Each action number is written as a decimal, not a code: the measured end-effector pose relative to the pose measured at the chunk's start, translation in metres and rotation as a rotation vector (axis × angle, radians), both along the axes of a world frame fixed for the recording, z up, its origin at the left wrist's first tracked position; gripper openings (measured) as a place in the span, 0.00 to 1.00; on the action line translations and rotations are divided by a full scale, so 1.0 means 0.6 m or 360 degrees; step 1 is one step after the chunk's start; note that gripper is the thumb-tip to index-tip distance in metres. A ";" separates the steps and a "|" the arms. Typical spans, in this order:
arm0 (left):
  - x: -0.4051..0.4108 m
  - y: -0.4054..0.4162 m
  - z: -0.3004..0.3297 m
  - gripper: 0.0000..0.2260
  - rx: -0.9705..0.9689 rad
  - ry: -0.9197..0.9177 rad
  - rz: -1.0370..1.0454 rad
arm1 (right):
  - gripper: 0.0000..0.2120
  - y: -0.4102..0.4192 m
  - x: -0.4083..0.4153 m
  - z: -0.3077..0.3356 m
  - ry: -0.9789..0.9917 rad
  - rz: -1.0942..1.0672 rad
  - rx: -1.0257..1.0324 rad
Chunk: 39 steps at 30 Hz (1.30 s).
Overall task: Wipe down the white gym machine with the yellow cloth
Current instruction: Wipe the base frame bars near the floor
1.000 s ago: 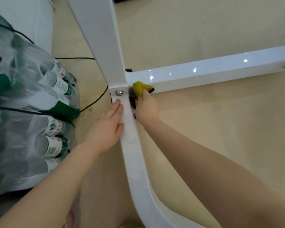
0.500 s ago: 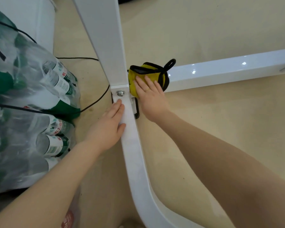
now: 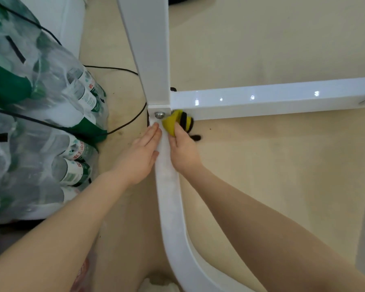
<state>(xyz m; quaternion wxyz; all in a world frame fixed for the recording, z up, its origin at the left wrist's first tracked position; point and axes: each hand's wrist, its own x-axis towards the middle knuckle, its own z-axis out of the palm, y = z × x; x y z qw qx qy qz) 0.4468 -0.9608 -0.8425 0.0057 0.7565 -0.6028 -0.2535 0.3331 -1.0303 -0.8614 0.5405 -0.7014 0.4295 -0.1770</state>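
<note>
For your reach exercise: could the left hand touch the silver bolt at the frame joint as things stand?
Probably yes. The left hand lies flat on the white bar, its fingers just short of the bolt, with nothing between them.

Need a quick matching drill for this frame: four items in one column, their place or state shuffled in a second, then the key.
Items
1. yellow cloth
2. left hand
3. bolt
4. bottle packs

Place or state
A. flat, fingers straight, on the white frame
B. bunched in the right hand, at the joint
C. on the floor, left of the frame
D. set in the frame just beyond the left fingertips

Pairs: 1-B, 2-A, 3-D, 4-C
</note>
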 end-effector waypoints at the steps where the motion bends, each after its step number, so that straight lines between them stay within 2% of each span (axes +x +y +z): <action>1: -0.001 0.006 -0.003 0.27 -0.0062 0.0029 0.0068 | 0.21 0.013 -0.012 0.001 0.0030 0.0064 -0.0002; 6: -0.015 0.045 -0.019 0.24 -0.0240 0.0348 0.0350 | 0.23 0.091 -0.073 0.002 0.0272 0.0504 -0.0387; 11: -0.021 0.049 -0.018 0.26 -0.0366 0.0442 0.0492 | 0.23 0.027 -0.031 0.008 0.0672 0.0699 -0.0762; 13: -0.016 0.049 -0.008 0.25 -0.0361 0.0460 0.0555 | 0.23 0.006 -0.017 0.001 0.0774 0.0762 -0.0799; 18: -0.017 0.064 0.006 0.19 -0.0169 0.0479 0.0704 | 0.22 0.041 -0.075 0.005 0.0487 0.1192 -0.1195; 23: -0.039 0.073 0.019 0.21 -0.0098 0.0514 0.0908 | 0.21 0.071 -0.122 0.010 0.0361 0.1711 -0.1139; 25: -0.046 0.074 0.027 0.21 -0.0144 0.0531 0.0909 | 0.23 0.049 -0.109 0.014 0.0461 0.1650 -0.1142; 29: -0.057 0.076 0.040 0.25 -0.0287 0.0535 0.0914 | 0.22 0.020 -0.073 0.020 0.0728 0.1275 -0.1094; 31: -0.057 0.079 0.041 0.25 -0.0309 0.0501 0.0932 | 0.23 0.022 -0.062 0.015 0.0764 0.1136 -0.1070; 35: -0.058 0.093 0.040 0.24 -0.0289 0.0504 0.0881 | 0.22 0.060 -0.076 -0.002 0.0594 0.1009 -0.0911; 39: -0.067 0.105 0.038 0.23 -0.0245 0.0589 0.0912 | 0.21 0.111 -0.140 -0.014 0.0368 0.1242 -0.1020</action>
